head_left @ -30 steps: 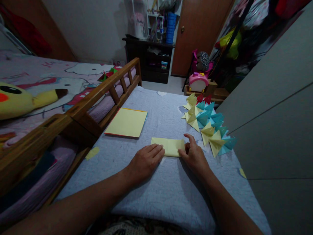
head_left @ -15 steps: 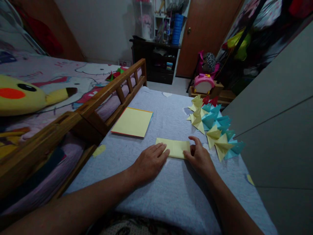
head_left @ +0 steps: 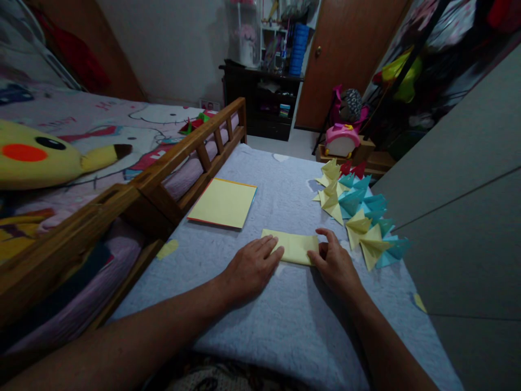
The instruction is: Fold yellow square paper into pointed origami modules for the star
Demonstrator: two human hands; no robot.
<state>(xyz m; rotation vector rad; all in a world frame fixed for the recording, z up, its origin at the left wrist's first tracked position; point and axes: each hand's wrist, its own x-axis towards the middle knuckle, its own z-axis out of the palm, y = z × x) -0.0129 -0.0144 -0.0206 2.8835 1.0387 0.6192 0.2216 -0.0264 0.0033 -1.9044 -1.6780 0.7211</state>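
A pale yellow sheet of origami paper (head_left: 299,248), folded into a flat strip with a crease across its middle, lies on the blue bedspread (head_left: 244,331). My left hand (head_left: 254,266) rests flat on the strip's left end, fingers stretched out. At the right end, my right hand (head_left: 334,260) has its thumb on the lower corner; the index finger arches up, and the other fingers curl against the edge, partly hidden. Left of the strip lies a square stack of paper (head_left: 223,202), yellow on top with orange, red and blue edges showing.
Folded pointed paper pieces in yellow (head_left: 372,245), blue (head_left: 354,201) and red (head_left: 358,169) stand in rows along the right side. A wooden rail (head_left: 183,149) borders the left, with a yellow plush toy (head_left: 52,155) beyond. A pale cabinet (head_left: 468,217) stands at right.
The view has shifted slightly, so everything sits a little further right. Both hands keep their places on the folded paper.
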